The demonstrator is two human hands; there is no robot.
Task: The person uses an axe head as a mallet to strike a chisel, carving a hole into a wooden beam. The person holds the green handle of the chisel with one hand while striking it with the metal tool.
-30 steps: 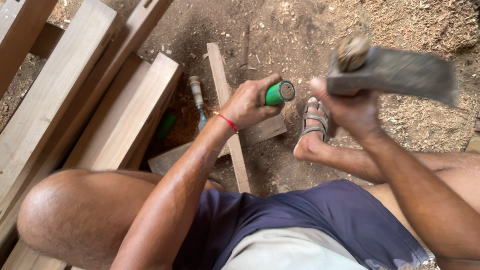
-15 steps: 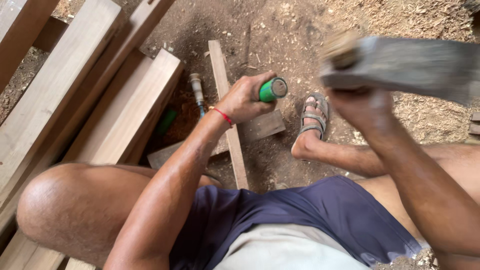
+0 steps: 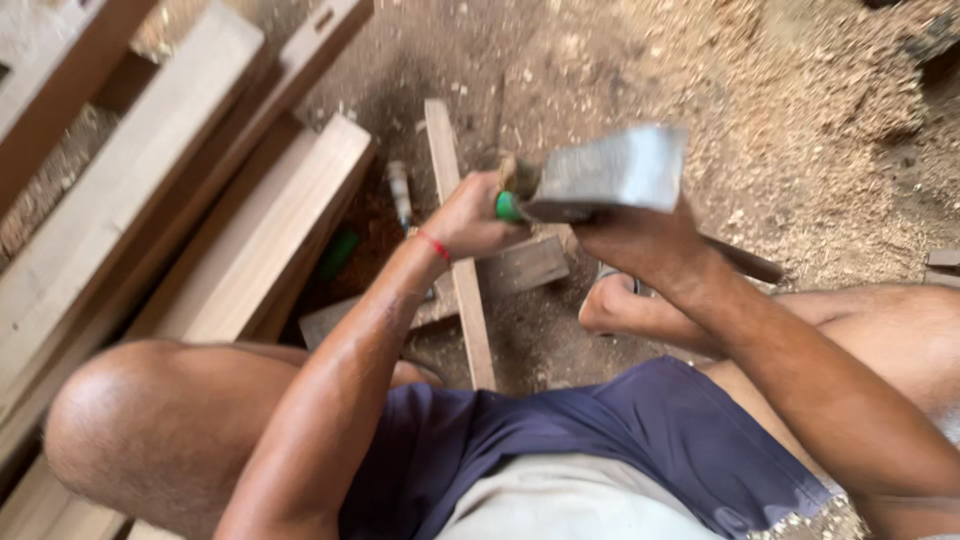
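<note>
Right hand (image 3: 640, 240) swings blurred block (image 3: 615, 170), likely onto green-handled chisel (image 3: 508, 206).

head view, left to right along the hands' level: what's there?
Stacked wooden planks → second chisel lying on the ground → left hand gripping the green chisel handle → grey block-shaped hammer head held by right hand → sawdust pile.

The grey block-shaped mallet (image 3: 612, 172), held raised and well off to the right of the green-handled chisel (image 3: 508, 207) a second ago, is now brought down and leftward by the right hand (image 3: 640, 240) until its end meets the chisel's green top. The green handle, earlier plainly exposed above the left hand (image 3: 470, 218), is now mostly covered by the mallet, with only a small green edge seen. The sandalled foot (image 3: 625, 305) is now largely hidden behind the right forearm.
</note>
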